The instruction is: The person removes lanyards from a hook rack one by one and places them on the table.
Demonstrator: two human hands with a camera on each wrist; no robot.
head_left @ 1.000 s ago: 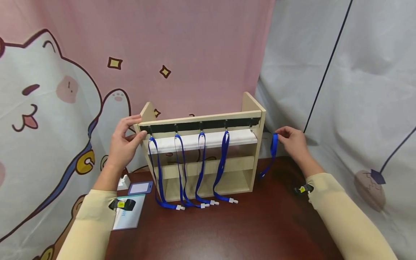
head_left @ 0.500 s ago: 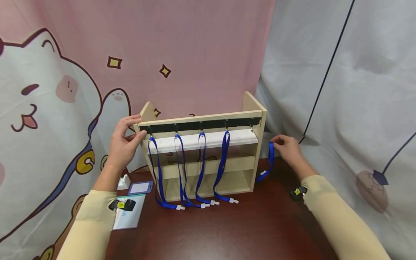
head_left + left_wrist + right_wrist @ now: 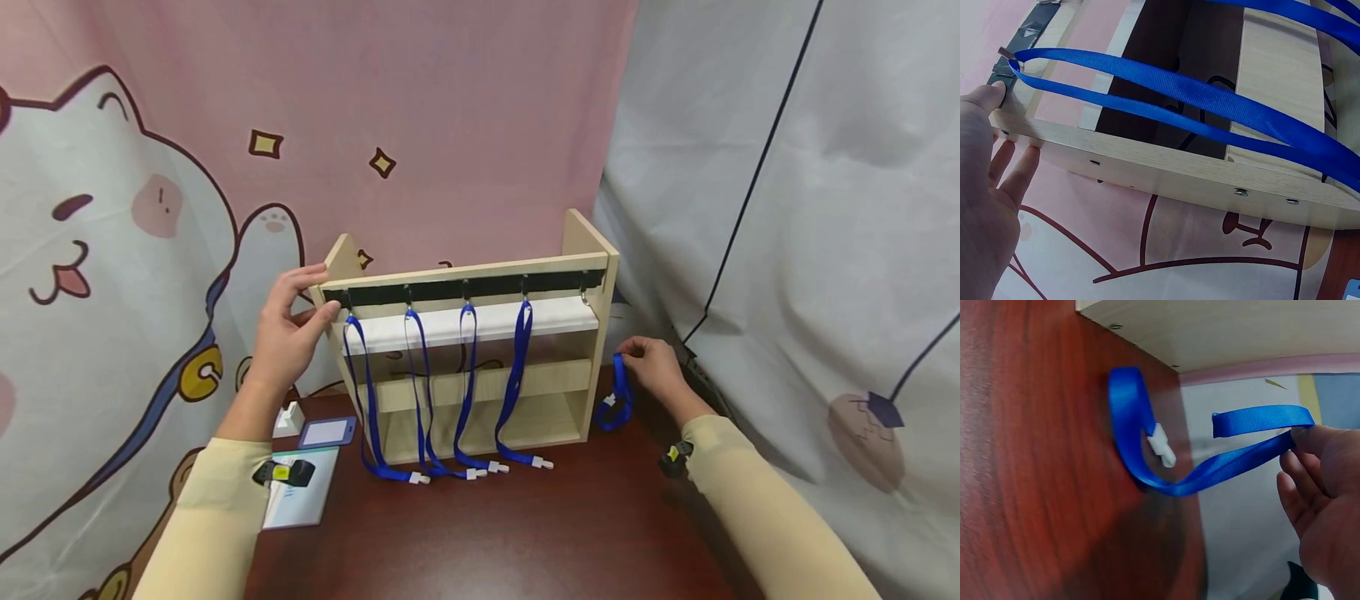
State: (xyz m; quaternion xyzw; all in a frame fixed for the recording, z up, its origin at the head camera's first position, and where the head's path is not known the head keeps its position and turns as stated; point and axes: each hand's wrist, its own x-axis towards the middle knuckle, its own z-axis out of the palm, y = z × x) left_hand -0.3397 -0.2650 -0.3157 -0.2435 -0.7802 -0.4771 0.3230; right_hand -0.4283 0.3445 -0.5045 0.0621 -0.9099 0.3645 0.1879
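Note:
My left hand (image 3: 287, 329) holds the upper left corner of a pale wooden rack (image 3: 480, 379). In the left wrist view its thumb presses on the dark strip (image 3: 1030, 28) and its other fingers lie along the outer side panel. To the right of the rack, my right hand (image 3: 654, 365) pinches a blue lanyard (image 3: 1125, 419) between thumb and fingertips. The lower part of that lanyard curls on the table, with its white clip (image 3: 1161, 445) near the rack's base. Several other blue lanyards (image 3: 517, 358) hang from hooks on the strip, clips lying on the table. The rightmost hook (image 3: 584, 293) bears no lanyard.
A blue-framed badge holder (image 3: 327, 432), a small white stand (image 3: 287, 419) and a light blue-white sheet (image 3: 302, 487) lie left of the rack. Dark red-brown tabletop (image 3: 487, 533) extends in front. Printed curtains stand behind and at the right.
My right hand has moved down and slightly left with the lanyard, whose lower part now folds onto the table. My left hand stays on the rack's corner.

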